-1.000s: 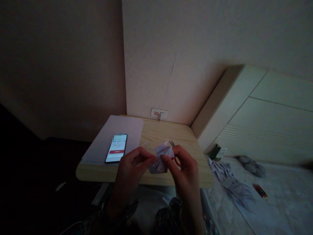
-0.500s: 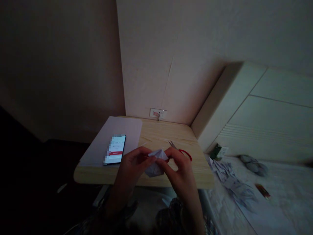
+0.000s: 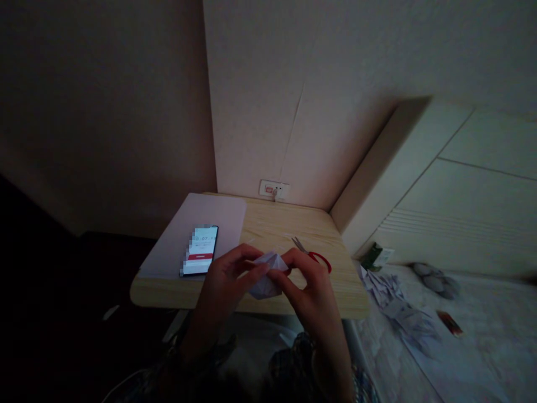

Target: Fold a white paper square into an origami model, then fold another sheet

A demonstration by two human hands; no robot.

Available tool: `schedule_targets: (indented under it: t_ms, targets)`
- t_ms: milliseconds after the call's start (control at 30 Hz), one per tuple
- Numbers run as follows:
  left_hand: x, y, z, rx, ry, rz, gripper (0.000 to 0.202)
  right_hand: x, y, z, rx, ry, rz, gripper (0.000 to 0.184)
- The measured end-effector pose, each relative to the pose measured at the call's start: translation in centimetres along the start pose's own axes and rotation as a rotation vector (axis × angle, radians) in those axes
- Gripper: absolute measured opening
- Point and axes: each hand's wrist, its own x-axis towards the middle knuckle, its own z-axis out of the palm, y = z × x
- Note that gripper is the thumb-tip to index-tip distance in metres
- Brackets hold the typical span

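Note:
Both hands hold one folded piece of white paper [image 3: 267,275] above the front edge of a small wooden table [image 3: 268,226]. My left hand [image 3: 229,280] pinches its left side with thumb and fingers. My right hand [image 3: 305,282] pinches its right side, fingers curled over the top. Red-handled scissors [image 3: 312,254] lie on the table just behind my right hand. A lit phone [image 3: 200,251] rests on a white sheet [image 3: 201,224] to the left.
A wall socket [image 3: 273,190] sits behind the table. To the right is a bed with a pale headboard [image 3: 440,184], a pile of folded white papers [image 3: 398,313], a small red item [image 3: 448,323] and a grey object [image 3: 434,280]. The floor at left is dark.
The paper has been pressed flatter and lowered slightly between my hands. The scissors, earlier hidden behind the paper, now show fully. The camera shifted a little.

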Motion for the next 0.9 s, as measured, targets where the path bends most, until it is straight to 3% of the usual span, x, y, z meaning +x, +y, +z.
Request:
schedule_targets:
  t_ms: [267, 533, 900]
  targets:
    - [-0.9, 1.8, 0.1, 0.145, 0.007, 0.092, 0.012, -0.6, -0.9, -0.2, -0.095, -0.047, -0.032, 0.024]
    - [-0.5, 0.7, -0.3, 0.145, 0.012, 0.081, 0.010, -0.3, -0.4, 0.2, -0.118, -0.059, -0.027, 0.026]
    - [-1.2, 1.1, -0.3, 0.141, 0.033, 0.146, 0.013, -0.5, -1.2, 0.3, -0.121, -0.107, -0.005, 0.028]
